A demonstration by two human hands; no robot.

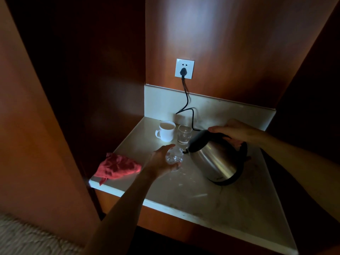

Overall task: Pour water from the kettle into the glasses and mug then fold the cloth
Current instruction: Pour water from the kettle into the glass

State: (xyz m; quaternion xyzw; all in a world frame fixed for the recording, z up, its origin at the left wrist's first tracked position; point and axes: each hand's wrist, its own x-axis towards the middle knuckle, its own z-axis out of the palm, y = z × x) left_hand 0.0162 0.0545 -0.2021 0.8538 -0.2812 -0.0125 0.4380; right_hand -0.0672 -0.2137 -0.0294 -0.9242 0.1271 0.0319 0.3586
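Observation:
My right hand [236,132] grips the black handle of a steel kettle [217,159], which is tilted with its spout right over a clear glass [174,157]. My left hand [161,160] holds that glass from its left side on the pale counter [211,199]. A second clear glass [184,134] with some water in it stands behind, next to a white mug [166,130] holding liquid. A crumpled red cloth [117,166] lies at the counter's left front corner.
A black cord [187,100] runs from a white wall socket [184,69] down the backsplash to behind the kettle. Wooden walls close in the counter on the left, back and right. Carpet [24,238] shows at lower left.

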